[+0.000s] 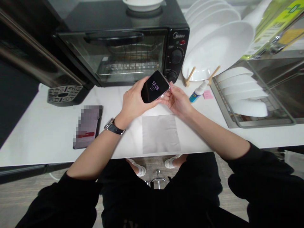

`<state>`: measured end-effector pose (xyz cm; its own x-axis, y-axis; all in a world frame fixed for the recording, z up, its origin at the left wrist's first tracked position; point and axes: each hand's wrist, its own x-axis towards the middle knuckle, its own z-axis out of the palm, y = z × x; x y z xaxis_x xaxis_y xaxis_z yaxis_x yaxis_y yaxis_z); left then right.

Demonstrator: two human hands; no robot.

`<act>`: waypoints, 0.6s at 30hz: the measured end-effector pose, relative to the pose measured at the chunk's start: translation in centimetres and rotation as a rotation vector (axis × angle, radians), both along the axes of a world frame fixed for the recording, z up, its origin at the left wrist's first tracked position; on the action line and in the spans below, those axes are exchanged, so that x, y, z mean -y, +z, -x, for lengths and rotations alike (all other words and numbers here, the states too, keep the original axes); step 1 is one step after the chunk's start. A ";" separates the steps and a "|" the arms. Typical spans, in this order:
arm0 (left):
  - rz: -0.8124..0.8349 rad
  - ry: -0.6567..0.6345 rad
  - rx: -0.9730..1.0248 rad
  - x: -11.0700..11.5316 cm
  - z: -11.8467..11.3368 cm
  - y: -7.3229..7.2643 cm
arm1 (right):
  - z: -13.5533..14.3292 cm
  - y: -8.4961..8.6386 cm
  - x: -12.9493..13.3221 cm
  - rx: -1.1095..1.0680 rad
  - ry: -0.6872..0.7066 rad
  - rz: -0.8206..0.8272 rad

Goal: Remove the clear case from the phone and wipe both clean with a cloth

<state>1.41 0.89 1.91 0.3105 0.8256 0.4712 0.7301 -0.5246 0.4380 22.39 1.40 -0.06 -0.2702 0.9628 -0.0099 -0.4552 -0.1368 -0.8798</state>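
Note:
A smartphone (pixel 154 87) with a dark screen reading 13:26 is held up just in front of the toaster oven. My left hand (pixel 134 99) wraps round its left and lower edges, thumb along the near side. The fingers of my right hand (pixel 178 99) pinch its lower right corner, where a clear rim like a transparent case shows. On the counter below lies a flat grey cloth (pixel 161 134). A small spray bottle (pixel 199 91) with a white top and blue label stands to the right of my right hand, beside a pink paper note (pixel 208 94).
The black toaster oven (pixel 118 57) stands behind my hands. White plates (pixel 218 47) lean in a wooden rack at back right, and bowls (pixel 245 91) sit in a sink basket. Left on the white counter (pixel 42 133) lies a tablet-like device (pixel 89 126), partly pixelated, near a drip tray (pixel 63 94).

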 end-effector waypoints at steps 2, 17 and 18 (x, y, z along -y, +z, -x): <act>0.010 -0.045 -0.012 0.0 0.2 0.2 | -0.1 -0.1 -0.1 0.009 0.009 -0.026; -0.108 -0.068 0.121 0.0 0.1 -0.6 | 0.0 -0.7 -0.5 0.178 -0.068 -0.144; -0.098 -0.076 0.120 -0.2 0.4 -0.7 | -0.1 -0.8 -0.5 0.198 -0.081 -0.149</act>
<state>0.97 1.06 1.25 0.3076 0.7502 0.5853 0.6322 -0.6208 0.4636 22.45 1.86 -0.81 -0.1991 0.9759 0.0889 -0.2763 0.0311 -0.9606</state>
